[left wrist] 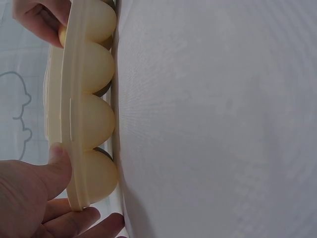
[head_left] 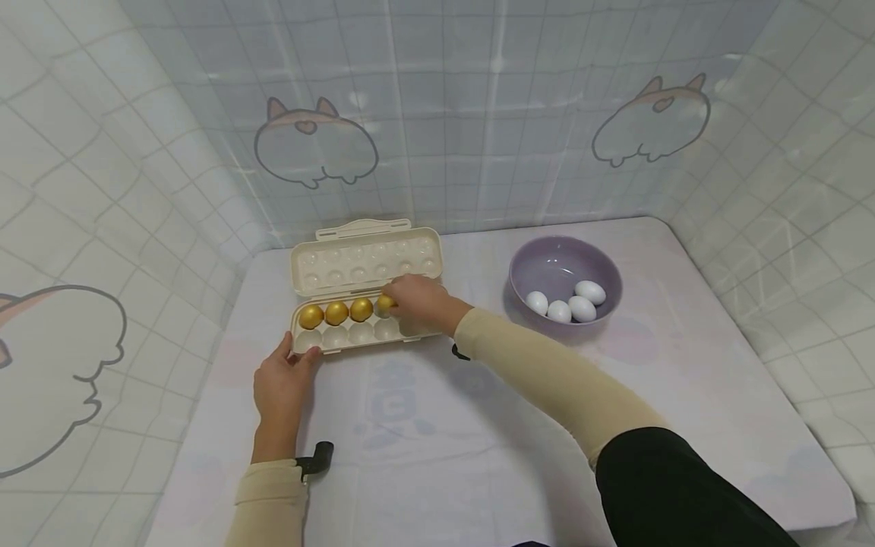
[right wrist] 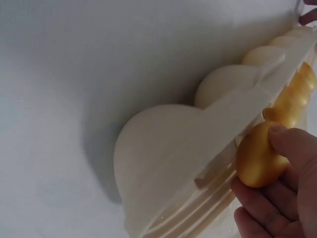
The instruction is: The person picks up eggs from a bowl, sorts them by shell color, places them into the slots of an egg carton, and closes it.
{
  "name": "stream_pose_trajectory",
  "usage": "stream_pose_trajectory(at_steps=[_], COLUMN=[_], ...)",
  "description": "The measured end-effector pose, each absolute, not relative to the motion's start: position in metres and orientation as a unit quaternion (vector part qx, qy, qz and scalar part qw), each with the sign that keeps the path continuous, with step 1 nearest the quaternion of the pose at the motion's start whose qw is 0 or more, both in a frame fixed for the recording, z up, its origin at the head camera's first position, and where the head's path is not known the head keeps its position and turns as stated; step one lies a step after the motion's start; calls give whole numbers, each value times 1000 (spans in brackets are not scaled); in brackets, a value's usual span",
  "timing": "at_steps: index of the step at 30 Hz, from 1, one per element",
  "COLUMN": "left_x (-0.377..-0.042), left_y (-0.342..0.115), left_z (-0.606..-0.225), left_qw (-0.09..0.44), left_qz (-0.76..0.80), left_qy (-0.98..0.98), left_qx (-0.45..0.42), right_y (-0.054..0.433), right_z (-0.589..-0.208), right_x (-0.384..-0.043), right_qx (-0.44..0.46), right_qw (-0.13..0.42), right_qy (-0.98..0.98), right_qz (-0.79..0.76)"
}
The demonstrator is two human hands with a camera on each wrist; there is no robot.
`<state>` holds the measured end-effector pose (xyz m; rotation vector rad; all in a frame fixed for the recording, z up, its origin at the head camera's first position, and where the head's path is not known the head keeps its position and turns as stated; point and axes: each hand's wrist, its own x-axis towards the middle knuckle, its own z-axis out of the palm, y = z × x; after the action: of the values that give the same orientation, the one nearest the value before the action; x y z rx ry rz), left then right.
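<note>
A cream plastic egg carton (head_left: 365, 343) lies with its lid (head_left: 367, 262) folded back toward the wall. Three golden eggs (head_left: 336, 313) fill the left end of its back row; the visible front cups hold none. My right hand (head_left: 424, 302) pinches another golden egg (right wrist: 260, 156) between thumb and fingers, at the back row just right of those three. My left hand (head_left: 283, 380) grips the carton's left end, the thumb (left wrist: 59, 158) on the front rim and the fingers round the corner. The right hand hides the carton's right end in the head view.
To the right stands a purple bowl (head_left: 547, 262) with several white eggs (head_left: 582, 308) inside. The carton and bowl are near the back edge of a cloth-covered table (head_left: 424, 471). Tiled-pattern curtains (head_left: 465, 137) enclose the back and sides.
</note>
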<state>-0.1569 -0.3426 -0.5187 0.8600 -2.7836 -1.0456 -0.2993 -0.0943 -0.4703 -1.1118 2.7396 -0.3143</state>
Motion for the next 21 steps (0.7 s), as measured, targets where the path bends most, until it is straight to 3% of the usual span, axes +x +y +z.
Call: stream_pose_trajectory(at_steps=[10, 21], left_x=[-157, -157], left_y=[-343, -342], left_z=[-516, -516], left_qw=[20, 21], left_qz=[-336, -331], left_qy=[-902, -906], left_qx=[272, 264], right_y=[-103, -102], right_z=[-477, -477], right_x=[-298, -290], right_qx=[-407, -401], right_qw=[38, 41], right_qy=[910, 914], right_qz=[-65, -38])
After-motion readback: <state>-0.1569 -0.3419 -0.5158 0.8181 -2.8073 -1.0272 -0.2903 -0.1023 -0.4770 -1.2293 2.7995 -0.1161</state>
